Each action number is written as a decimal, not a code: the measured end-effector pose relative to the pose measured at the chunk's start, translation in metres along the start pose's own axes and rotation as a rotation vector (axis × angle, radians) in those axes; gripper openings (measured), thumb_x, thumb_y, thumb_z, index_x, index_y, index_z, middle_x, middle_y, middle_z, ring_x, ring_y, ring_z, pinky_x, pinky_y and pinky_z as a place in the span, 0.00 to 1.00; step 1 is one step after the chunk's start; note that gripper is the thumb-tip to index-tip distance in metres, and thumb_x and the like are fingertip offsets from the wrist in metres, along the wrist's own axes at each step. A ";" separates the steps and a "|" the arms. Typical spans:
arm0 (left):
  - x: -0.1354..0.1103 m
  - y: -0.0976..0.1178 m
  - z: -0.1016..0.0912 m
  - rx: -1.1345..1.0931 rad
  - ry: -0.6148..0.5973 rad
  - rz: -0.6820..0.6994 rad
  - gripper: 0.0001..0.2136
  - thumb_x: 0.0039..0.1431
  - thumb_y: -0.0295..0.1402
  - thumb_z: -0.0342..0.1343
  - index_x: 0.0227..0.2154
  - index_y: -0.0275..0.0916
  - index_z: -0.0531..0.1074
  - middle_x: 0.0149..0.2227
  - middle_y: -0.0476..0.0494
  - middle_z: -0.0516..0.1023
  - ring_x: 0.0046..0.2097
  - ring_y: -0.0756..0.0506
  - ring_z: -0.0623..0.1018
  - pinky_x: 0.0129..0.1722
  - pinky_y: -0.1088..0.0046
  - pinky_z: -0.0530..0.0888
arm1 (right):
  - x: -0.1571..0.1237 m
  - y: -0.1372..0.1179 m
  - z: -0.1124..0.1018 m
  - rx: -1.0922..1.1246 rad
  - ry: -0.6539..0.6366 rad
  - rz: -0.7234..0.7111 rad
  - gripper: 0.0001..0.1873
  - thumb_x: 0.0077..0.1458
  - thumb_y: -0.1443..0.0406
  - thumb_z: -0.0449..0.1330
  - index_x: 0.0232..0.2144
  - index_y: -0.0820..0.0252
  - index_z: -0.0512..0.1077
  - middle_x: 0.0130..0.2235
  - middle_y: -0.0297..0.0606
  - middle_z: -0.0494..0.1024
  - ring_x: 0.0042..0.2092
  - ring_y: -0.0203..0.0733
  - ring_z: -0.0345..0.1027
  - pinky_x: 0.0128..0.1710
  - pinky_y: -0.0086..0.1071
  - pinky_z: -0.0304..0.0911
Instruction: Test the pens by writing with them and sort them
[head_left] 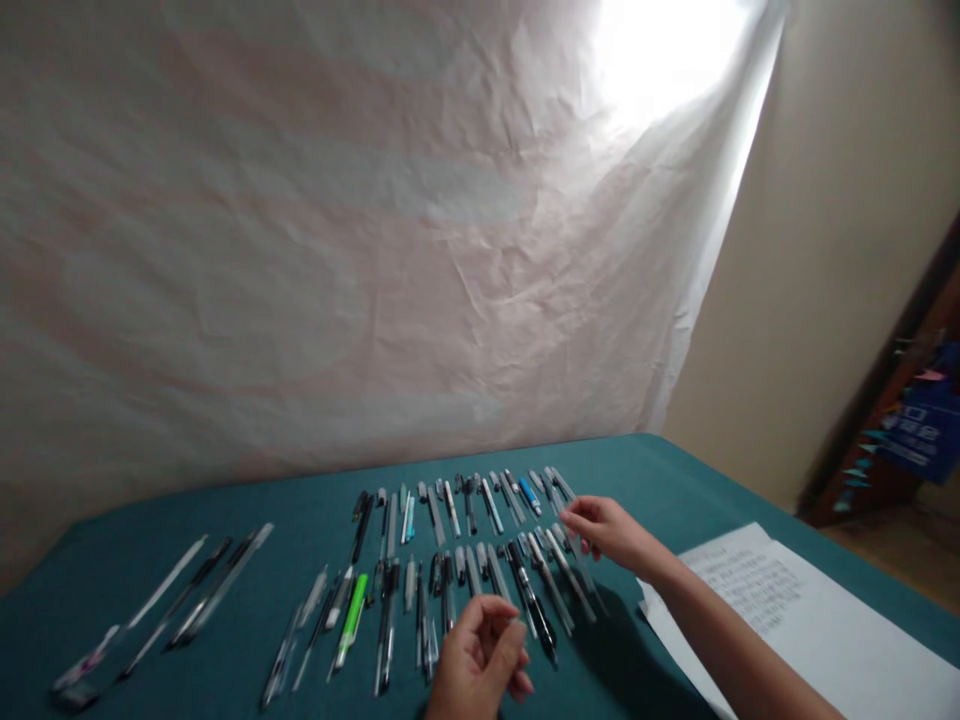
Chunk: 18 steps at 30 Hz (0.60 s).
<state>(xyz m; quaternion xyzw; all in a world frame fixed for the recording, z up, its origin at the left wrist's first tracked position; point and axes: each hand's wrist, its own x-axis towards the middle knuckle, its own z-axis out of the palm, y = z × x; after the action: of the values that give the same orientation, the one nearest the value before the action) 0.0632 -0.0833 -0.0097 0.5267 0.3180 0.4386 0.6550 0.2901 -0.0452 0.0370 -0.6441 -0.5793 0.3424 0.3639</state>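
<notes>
Two rows of pens [536,600] on green cloth [660,475], many blurred; nearer row partly hidden by the left hand [484,655], five o'clock: fingers curled, thumb near index, cannot tell if anything is gripped. Right hand [602,530], between two and three o'clock: fingertips bunched at pen ends, contact unclear. Paper [847,640], three o'clock, farther out: cut off, writing illegible.

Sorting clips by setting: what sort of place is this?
Probably a room in a home with a makeshift work area, though I can't be sure: a green-covered table, a creased pale sheet hung behind it, and a brown door at the right.
</notes>
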 end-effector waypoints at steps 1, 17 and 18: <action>0.000 0.000 0.000 0.007 0.001 0.003 0.15 0.48 0.43 0.56 0.31 0.37 0.64 0.20 0.54 0.68 0.17 0.54 0.70 0.15 0.81 0.65 | 0.006 0.012 -0.003 -0.118 0.037 0.038 0.17 0.50 0.53 0.50 0.27 0.63 0.65 0.23 0.31 0.68 0.20 0.30 0.61 0.16 0.22 0.55; -0.001 -0.001 0.000 0.041 0.004 -0.004 0.14 0.49 0.44 0.54 0.31 0.38 0.63 0.19 0.55 0.67 0.16 0.54 0.68 0.15 0.81 0.64 | 0.009 0.051 0.000 -0.395 0.023 0.137 0.13 0.50 0.60 0.53 0.27 0.66 0.69 0.20 0.35 0.72 0.19 0.31 0.63 0.16 0.21 0.53; -0.001 -0.001 0.000 0.042 0.002 -0.005 0.14 0.50 0.43 0.54 0.31 0.38 0.63 0.19 0.55 0.67 0.16 0.54 0.68 0.15 0.81 0.64 | 0.009 0.051 0.001 -0.397 0.020 0.139 0.13 0.50 0.60 0.53 0.27 0.66 0.69 0.20 0.35 0.72 0.19 0.31 0.63 0.16 0.21 0.53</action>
<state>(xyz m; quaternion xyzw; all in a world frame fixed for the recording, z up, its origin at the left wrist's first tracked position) 0.0630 -0.0840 -0.0111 0.5390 0.3290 0.4306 0.6448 0.3160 -0.0392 -0.0079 -0.7449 -0.5858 0.2393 0.2112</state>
